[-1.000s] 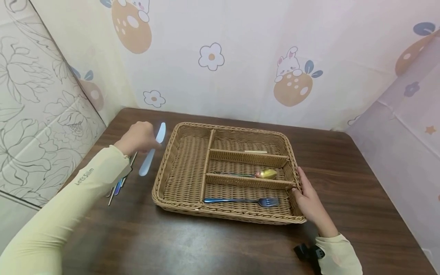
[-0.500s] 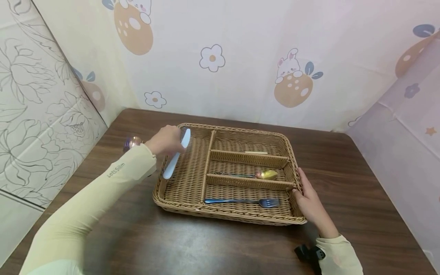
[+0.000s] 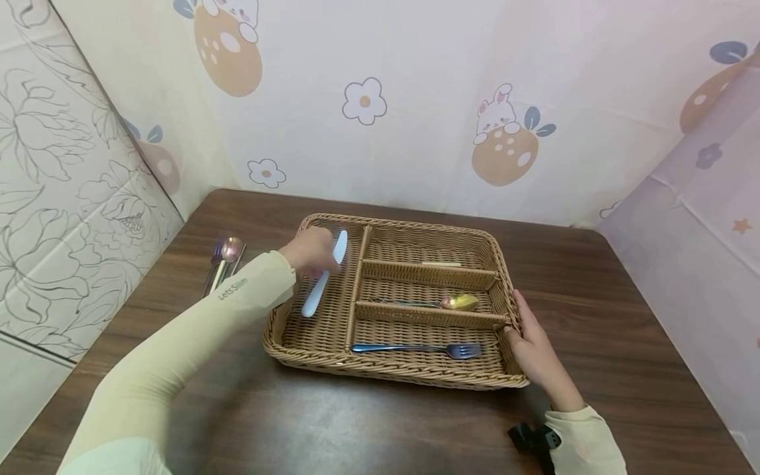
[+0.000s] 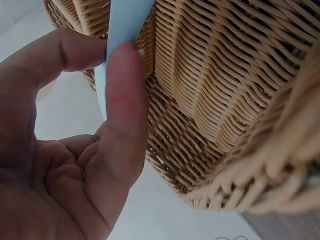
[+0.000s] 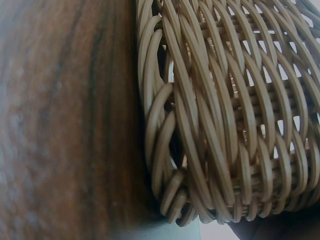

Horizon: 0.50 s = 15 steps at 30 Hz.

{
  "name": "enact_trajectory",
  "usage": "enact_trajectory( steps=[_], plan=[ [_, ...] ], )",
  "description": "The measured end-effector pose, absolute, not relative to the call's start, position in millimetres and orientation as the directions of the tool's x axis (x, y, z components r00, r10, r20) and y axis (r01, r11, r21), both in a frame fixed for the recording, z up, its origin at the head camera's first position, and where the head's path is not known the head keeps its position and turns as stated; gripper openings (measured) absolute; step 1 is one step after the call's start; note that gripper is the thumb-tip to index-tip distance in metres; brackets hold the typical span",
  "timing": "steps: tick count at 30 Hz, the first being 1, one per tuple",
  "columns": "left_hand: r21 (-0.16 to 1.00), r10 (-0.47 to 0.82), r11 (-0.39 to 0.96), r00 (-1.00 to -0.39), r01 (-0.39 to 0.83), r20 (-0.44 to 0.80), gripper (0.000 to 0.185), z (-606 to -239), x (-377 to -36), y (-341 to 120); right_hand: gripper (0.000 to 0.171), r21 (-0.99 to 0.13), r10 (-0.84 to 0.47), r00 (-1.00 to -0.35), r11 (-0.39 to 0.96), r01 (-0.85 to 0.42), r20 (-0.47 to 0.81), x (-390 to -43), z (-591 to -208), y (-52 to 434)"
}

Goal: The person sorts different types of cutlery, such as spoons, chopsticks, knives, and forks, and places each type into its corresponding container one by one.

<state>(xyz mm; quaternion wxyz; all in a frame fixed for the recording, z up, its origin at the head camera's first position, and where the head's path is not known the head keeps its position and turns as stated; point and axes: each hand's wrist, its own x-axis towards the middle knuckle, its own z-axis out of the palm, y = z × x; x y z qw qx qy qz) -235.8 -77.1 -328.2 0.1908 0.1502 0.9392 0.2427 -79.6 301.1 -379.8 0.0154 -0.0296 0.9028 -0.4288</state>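
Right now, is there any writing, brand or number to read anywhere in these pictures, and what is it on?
"Lets Slim" is printed on the pale yellow left sleeve, near the wrist, in the head view.
The wall covering shows only drawn rabbits, flowers and stars, no words.
The wicker tray, the knife and the other cutlery bear no readable marks.

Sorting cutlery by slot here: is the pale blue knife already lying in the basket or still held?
Still held. The left hand pinches the knife above the basket's long left compartment; whether its tip touches the weave cannot be told.
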Motion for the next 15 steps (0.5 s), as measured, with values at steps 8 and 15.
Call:
enact_trajectory(
  steps=[8, 15],
  plan=[
    [0.490, 0.383, 0.851, -0.863, 0.191, -0.329, 0.021, -335, -239, -68, 0.070, -0.770, -0.068, -0.998, 0.636, -0.053, 0.012, -80, -381, 302],
    [0.483, 0.384, 0.856, -0.850, 0.183, -0.360, 0.014, -340, -241, -62, 0.070, -0.772, -0.067, -0.998, 0.633, -0.052, 0.012, -81, -381, 301]
  ],
)
